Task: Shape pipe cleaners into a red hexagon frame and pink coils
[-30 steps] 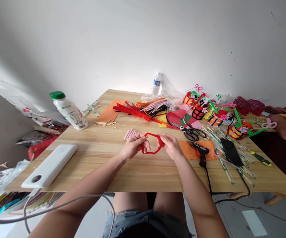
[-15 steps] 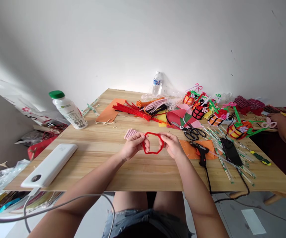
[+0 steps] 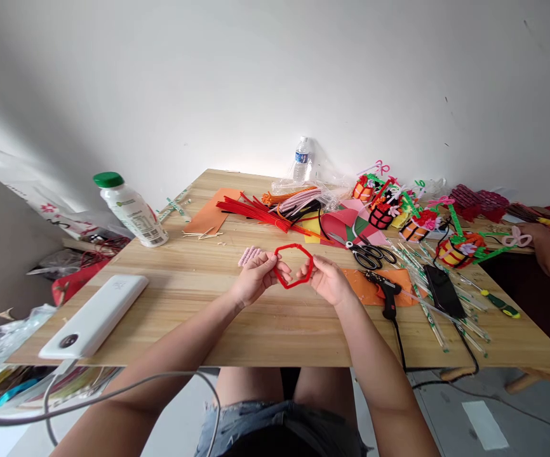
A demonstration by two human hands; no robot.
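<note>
On the desk (image 3: 187,285), a green-capped white bottle (image 3: 134,212) stands behind a white power bank (image 3: 98,312); a clear water bottle (image 3: 301,164) stands near the wall (image 3: 208,82); a black smartphone (image 3: 444,291) lies near a screwdriver (image 3: 500,303).

Worktop (image 3: 275,336): pale, grained wood. On our left lie a white power bank (image 3: 101,314) and, farther back, a green-capped bottle (image 3: 136,212). Mid-surface we note a small pink ridged piece (image 3: 248,256); beyond it, an orange sheet (image 3: 203,219). A clear bottle (image 3: 301,166) stands near the wall. To our right: a second orange sheet (image 3: 357,292), scattered wrapped sticks (image 3: 435,325), a screwdriver (image 3: 500,304), small decorated baskets (image 3: 458,252).
</note>
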